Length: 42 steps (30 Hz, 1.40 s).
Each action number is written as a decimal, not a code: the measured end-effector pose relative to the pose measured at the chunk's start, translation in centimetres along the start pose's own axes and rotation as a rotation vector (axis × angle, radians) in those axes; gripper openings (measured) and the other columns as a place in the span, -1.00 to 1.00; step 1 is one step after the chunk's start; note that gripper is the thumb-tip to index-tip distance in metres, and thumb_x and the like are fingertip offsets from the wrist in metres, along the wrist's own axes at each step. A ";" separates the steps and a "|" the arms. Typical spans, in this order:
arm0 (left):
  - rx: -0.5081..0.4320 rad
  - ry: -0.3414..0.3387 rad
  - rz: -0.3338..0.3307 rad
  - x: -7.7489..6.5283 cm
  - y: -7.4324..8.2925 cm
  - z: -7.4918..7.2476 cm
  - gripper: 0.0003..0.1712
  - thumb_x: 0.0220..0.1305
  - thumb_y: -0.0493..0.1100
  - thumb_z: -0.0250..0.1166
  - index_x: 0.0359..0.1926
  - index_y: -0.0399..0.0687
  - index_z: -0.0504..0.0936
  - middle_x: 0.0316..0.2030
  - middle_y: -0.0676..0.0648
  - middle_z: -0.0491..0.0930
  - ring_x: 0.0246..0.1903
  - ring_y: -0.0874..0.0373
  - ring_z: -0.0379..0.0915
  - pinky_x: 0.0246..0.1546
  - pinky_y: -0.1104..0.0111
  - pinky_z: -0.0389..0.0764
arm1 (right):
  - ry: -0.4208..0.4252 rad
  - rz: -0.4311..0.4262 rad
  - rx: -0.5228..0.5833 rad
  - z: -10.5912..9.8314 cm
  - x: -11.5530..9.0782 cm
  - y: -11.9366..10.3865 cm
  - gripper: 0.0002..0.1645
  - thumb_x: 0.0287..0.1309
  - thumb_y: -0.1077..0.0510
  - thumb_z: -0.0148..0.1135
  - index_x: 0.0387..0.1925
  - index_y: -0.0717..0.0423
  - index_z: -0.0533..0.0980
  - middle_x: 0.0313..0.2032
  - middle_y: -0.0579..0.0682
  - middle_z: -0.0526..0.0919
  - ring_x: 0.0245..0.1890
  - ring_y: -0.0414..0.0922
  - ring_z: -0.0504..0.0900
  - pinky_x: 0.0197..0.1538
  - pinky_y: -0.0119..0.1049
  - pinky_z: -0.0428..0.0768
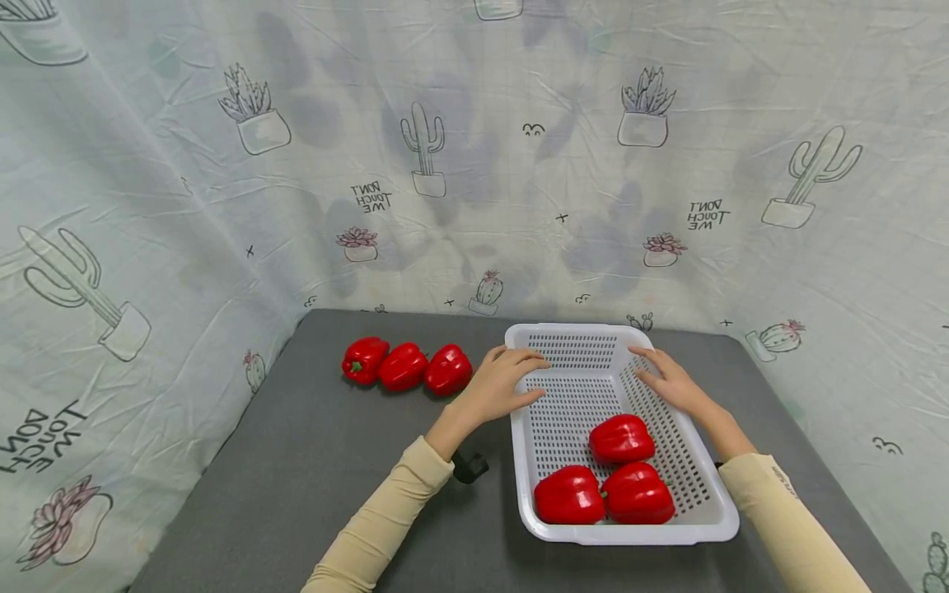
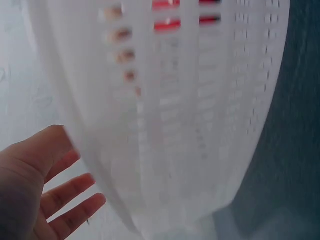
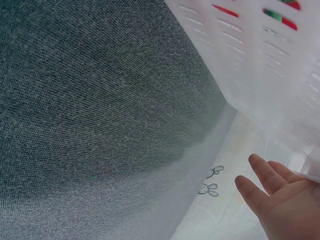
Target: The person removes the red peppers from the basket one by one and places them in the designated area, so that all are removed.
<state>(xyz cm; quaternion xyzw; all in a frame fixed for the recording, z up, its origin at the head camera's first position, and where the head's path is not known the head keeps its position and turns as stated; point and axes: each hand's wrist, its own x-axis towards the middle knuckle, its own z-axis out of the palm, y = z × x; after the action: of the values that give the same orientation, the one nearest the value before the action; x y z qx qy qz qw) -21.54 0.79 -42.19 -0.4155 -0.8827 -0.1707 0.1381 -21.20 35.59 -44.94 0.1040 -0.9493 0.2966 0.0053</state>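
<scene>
A white perforated plastic basket (image 1: 522,486) stands on the grey table, with three red bell peppers (image 1: 621,438) in its near part. My left hand (image 1: 502,383) is at the basket's left rim, its fingers and thumb spread and reaching over the edge. Opposite it, my right hand (image 1: 673,385) lies along the right rim with fingers extended inward. In the left wrist view the left fingers (image 2: 70,194) look loosely straight beside the basket wall. The right wrist view shows the right fingers (image 3: 267,175) spread at the basket's edge; the thumb is hidden there.
Three more red bell peppers (image 1: 403,367) lie in a row on the grey table (image 1: 311,461), left of the basket. A pale curtain (image 1: 504,148) with cactus drawings hangs behind and at both sides. Under the left wrist sits a black strap piece (image 1: 470,468).
</scene>
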 end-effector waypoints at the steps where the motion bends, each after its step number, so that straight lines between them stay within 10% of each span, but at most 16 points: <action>1: 0.002 -0.005 0.014 0.0 0.3 0.1 -0.51 0.21 0.12 0.21 0.15 0.14 0.50 0.14 0.08 0.46 0.17 0.22 0.30 0.25 0.05 0.20 | 0.003 -0.003 -0.002 0.0 0.0 0.0 -0.41 0.33 0.06 -0.06 0.32 0.17 0.17 0.22 0.38 0.17 0.15 0.33 0.25 0.07 0.33 0.29; 23: -0.069 -0.148 0.210 -0.2 4.8 2.7 -0.43 0.12 0.24 0.23 0.15 0.22 0.49 0.05 0.18 0.52 0.06 0.33 0.38 0.11 0.36 0.39 | 0.011 0.002 -0.027 0.2 0.3 0.1 -0.41 0.33 0.05 -0.06 0.31 0.18 0.17 0.24 0.40 0.14 0.17 0.37 0.21 0.07 0.38 0.26; 42: -0.072 -0.446 0.309 -0.4 6.0 3.0 -0.28 0.01 0.43 0.17 0.19 0.30 0.45 0.06 0.28 0.49 0.03 0.45 0.34 0.22 0.29 0.27 | 0.006 -0.001 -0.013 0.0 0.3 -0.1 -0.42 0.33 0.07 -0.07 0.31 0.18 0.17 0.23 0.39 0.17 0.17 0.35 0.22 0.09 0.37 0.24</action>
<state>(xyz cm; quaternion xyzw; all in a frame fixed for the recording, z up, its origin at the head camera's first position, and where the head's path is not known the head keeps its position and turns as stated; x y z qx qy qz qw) -16.94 5.38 -43.93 -0.5771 -0.8108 -0.0833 -0.0505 -21.48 35.48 -44.87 0.1036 -0.9511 0.2908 0.0088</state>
